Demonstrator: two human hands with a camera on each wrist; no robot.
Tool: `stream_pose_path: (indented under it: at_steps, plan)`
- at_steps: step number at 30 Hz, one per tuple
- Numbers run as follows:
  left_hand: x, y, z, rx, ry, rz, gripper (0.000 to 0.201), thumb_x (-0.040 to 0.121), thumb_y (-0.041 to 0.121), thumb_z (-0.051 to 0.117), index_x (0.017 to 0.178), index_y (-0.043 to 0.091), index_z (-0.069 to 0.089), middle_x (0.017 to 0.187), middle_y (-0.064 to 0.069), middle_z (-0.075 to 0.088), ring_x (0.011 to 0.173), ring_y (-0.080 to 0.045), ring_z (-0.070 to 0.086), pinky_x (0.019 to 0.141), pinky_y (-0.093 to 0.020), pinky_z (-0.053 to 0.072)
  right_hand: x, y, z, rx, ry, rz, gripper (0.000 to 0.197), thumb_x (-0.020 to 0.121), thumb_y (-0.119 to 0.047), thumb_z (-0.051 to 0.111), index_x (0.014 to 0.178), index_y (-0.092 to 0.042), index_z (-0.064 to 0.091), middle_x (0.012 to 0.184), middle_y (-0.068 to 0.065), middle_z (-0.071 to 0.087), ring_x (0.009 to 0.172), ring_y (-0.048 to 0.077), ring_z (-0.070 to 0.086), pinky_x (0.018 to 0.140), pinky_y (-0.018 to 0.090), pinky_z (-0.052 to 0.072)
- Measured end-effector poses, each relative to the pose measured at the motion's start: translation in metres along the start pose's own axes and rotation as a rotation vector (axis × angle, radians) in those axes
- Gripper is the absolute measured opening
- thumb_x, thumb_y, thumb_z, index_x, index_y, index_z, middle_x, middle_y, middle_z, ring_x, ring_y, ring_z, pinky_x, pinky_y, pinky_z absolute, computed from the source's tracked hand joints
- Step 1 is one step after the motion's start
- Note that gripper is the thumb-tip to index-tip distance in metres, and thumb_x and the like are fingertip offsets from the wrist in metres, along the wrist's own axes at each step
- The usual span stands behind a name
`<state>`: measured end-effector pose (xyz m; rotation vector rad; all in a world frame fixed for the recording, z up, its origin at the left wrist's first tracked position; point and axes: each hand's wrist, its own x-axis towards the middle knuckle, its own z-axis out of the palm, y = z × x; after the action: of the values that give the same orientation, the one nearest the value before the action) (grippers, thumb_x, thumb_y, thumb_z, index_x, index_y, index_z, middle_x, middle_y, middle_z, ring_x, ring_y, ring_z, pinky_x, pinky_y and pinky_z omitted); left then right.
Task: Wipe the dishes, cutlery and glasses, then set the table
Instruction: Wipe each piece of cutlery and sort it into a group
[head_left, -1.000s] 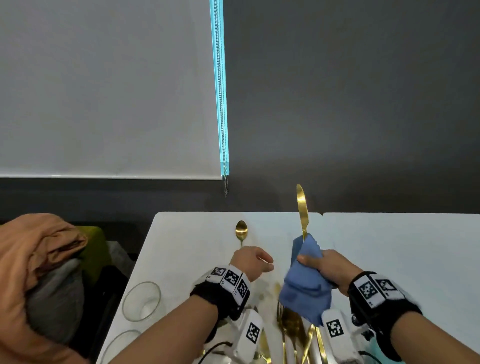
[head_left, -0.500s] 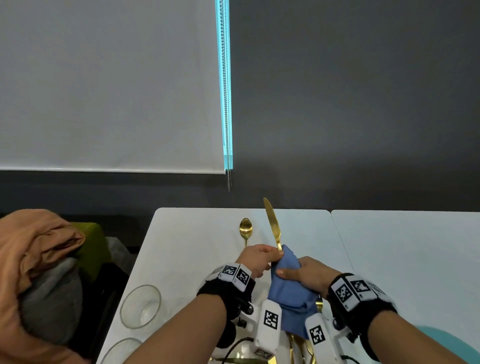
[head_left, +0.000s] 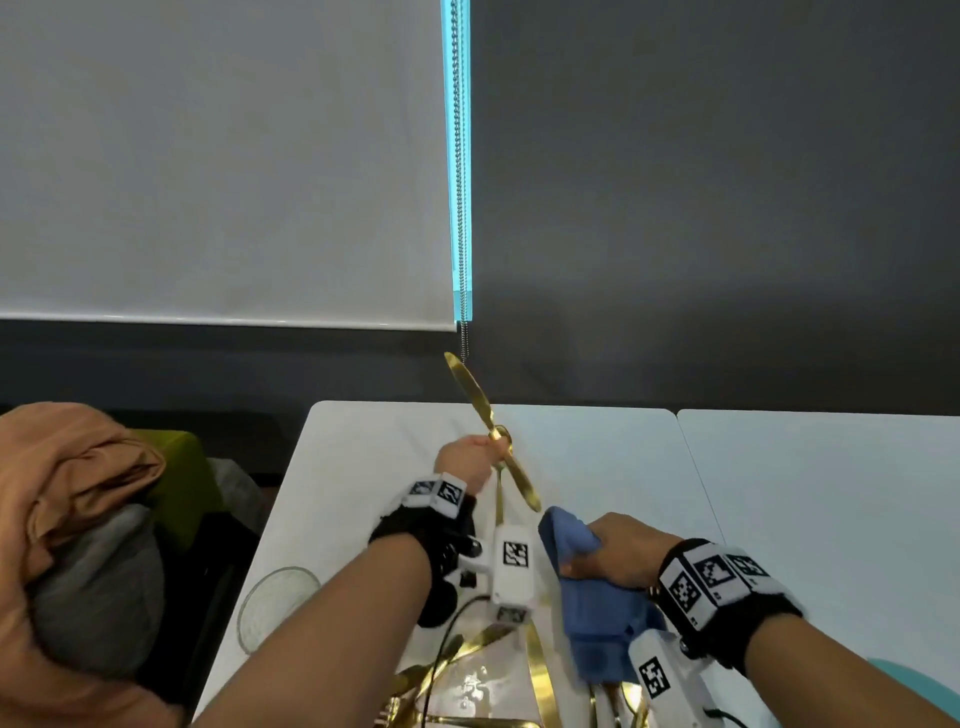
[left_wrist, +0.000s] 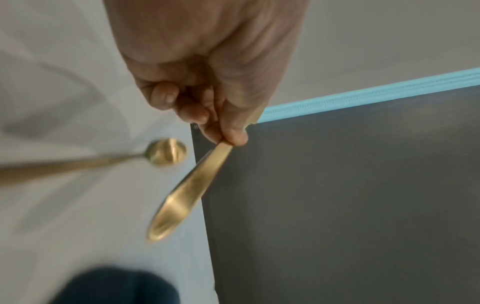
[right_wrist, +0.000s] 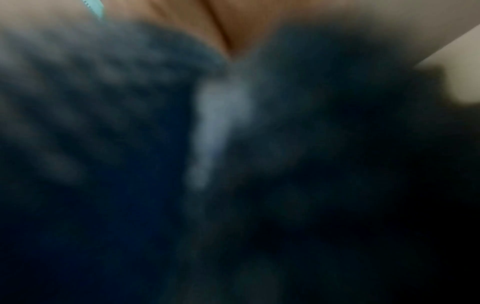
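My left hand (head_left: 485, 444) pinches a gold knife (head_left: 467, 387) near its middle and holds it in the air, blade tilted up to the left over the white table (head_left: 363, 467). In the left wrist view the thumb and fingers (left_wrist: 235, 133) clamp the knife (left_wrist: 182, 197), whose rounded handle end points down. A gold spoon (left_wrist: 166, 151) lies on the table just beyond it. My right hand (head_left: 597, 551) grips a bunched blue cloth (head_left: 592, 597) below and right of the knife, apart from it. The right wrist view shows only the blurred dark cloth (right_wrist: 130, 144).
Several gold cutlery pieces (head_left: 467, 649) lie near the front edge between my arms. A clear glass (head_left: 278, 605) stands at the table's left edge. A chair with an orange garment (head_left: 67, 493) is to the left. A second white table (head_left: 831, 493) adjoins on the right.
The knife passed from my cloth-wrapped right hand to my left hand, which now holds it tilted left. My right hand drew the cloth off it, down and to the right.
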<state>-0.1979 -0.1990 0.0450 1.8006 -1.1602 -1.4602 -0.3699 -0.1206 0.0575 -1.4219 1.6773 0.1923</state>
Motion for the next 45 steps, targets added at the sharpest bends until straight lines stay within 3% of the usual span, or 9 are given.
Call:
stream_pose_path:
  at_steps: [5,10,14,19,22,29,33,38,45]
  plan:
    - [0.026,-0.006,-0.025,0.449,0.099,-0.041,0.029,0.088,0.032,0.063,0.107,0.01,0.067,0.11,-0.004,0.067,0.107,-0.023,0.06,0.088,-0.026,0.045,-0.002,0.021,-0.02,0.053,0.148,0.073,0.042,0.084,-0.045,0.062,0.105,-0.008,0.06,0.103,0.009,0.061,0.088,0.019,0.056,0.075,0.025,0.043]
    - [0.04,-0.03,-0.013,0.758,0.069,-0.073,0.038,0.093,0.042,0.053,0.113,0.013,0.067,0.118,-0.004,0.065,0.11,-0.022,0.061,0.09,-0.025,0.045,-0.007,0.038,-0.032,0.033,0.19,0.114,0.031,0.084,-0.044,0.062,0.085,-0.014,0.054,0.093,0.005,0.059,0.083,0.018,0.057,0.059,0.019,0.04]
    - [0.046,-0.041,-0.004,0.761,0.05,-0.136,0.032,0.091,0.037,0.057,0.105,0.01,0.068,0.114,-0.005,0.067,0.104,-0.022,0.063,0.08,-0.022,0.043,-0.014,0.049,-0.035,0.095,0.217,0.141,0.028,0.084,-0.042,0.063,0.08,-0.016,0.054,0.094,0.006,0.059,0.085,0.019,0.057,0.062,0.02,0.042]
    - [0.055,-0.055,-0.001,0.698,0.075,-0.19,0.033,0.089,0.034,0.062,0.064,0.014,0.05,0.105,-0.008,0.067,0.103,-0.025,0.063,0.073,-0.024,0.04,-0.02,0.062,-0.037,0.091,0.234,0.173,0.028,0.085,-0.043,0.062,0.084,-0.016,0.056,0.09,0.003,0.06,0.081,0.016,0.057,0.058,0.017,0.04]
    - [0.055,-0.059,0.002,0.71,0.109,-0.198,0.026,0.088,0.035,0.062,0.082,0.009,0.063,0.105,-0.009,0.068,0.098,-0.026,0.063,0.073,-0.025,0.04,-0.024,0.067,-0.038,0.137,0.267,0.182,0.026,0.084,-0.042,0.063,0.075,-0.02,0.054,0.084,0.001,0.061,0.08,0.016,0.058,0.058,0.019,0.041]
    - [0.048,-0.059,0.008,0.83,0.234,-0.16,0.024,0.087,0.03,0.063,0.069,0.015,0.058,0.096,-0.005,0.07,0.092,-0.023,0.066,0.075,-0.026,0.043,-0.033,0.076,-0.033,0.204,0.284,0.2,0.026,0.084,-0.041,0.065,0.079,-0.016,0.058,0.081,0.001,0.062,0.077,0.015,0.059,0.062,0.021,0.045]
    - [0.048,-0.059,0.012,0.871,0.207,-0.149,0.021,0.084,0.035,0.066,0.09,0.014,0.067,0.103,-0.005,0.069,0.101,-0.024,0.063,0.086,-0.028,0.042,-0.04,0.082,-0.029,0.266,0.301,0.223,0.026,0.083,-0.039,0.066,0.078,-0.015,0.058,0.081,0.002,0.063,0.076,0.015,0.059,0.065,0.024,0.047]
    - [0.046,-0.061,0.016,0.895,0.194,-0.122,0.018,0.085,0.034,0.066,0.08,0.016,0.065,0.098,-0.006,0.07,0.095,-0.024,0.064,0.076,-0.027,0.037,-0.049,0.094,-0.023,0.3,0.313,0.249,0.027,0.082,-0.04,0.068,0.078,-0.014,0.059,0.082,0.003,0.064,0.079,0.018,0.061,0.064,0.025,0.047]
    - [0.038,-0.064,0.017,0.929,0.206,-0.085,0.029,0.086,0.044,0.062,0.091,0.016,0.068,0.1,-0.006,0.07,0.099,-0.026,0.061,0.083,-0.03,0.04,-0.065,0.108,-0.02,0.376,0.35,0.286,0.029,0.081,-0.039,0.069,0.076,-0.013,0.058,0.08,0.005,0.062,0.075,0.018,0.059,0.06,0.024,0.045]
